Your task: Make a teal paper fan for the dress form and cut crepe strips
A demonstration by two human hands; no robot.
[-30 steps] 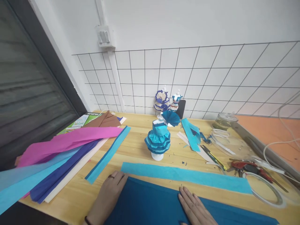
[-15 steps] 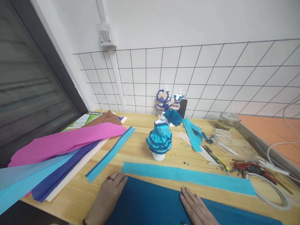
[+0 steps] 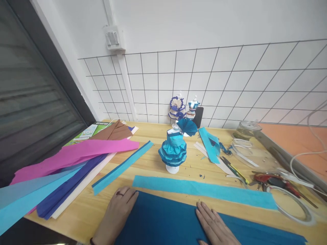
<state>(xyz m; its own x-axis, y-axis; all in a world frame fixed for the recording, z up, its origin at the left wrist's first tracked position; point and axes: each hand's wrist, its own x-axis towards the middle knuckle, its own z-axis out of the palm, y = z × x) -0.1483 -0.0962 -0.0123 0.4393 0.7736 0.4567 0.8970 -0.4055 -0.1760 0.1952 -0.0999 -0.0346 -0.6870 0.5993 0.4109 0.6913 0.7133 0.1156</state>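
Note:
A dark blue sheet of crepe paper (image 3: pixel 163 221) lies on the table at the bottom of the head view. My left hand (image 3: pixel 120 212) rests at its upper left corner, fingers bent a little and fingertips on the edge; its thumb is hidden. My right hand (image 3: pixel 213 223) lies flat on the sheet, fingers stretched and close together. Just beyond the sheet runs a long light blue paper strip (image 3: pixel 199 190). Farther back stands a small white dress form in a ruffled turquoise paper dress (image 3: pixel 173 148), with a dark blue pleated fan (image 3: pixel 187 127) at its shoulder.
Pink crepe paper (image 3: pixel 76 154) and other coloured sheets pile up at left, beside a two-tone blue strip (image 3: pixel 122 166). At right lie a yellow cutter (image 3: pixel 235 170), red-handled pliers (image 3: pixel 276 182), a tape roll (image 3: pixel 291 206) and a glass jar (image 3: pixel 246 129). Two decorated forms stand behind.
The two-tone blue strip and the pink paper at left have shifted slightly to the right. Both hands stay in place on the dark blue sheet. The camera view has moved a little.

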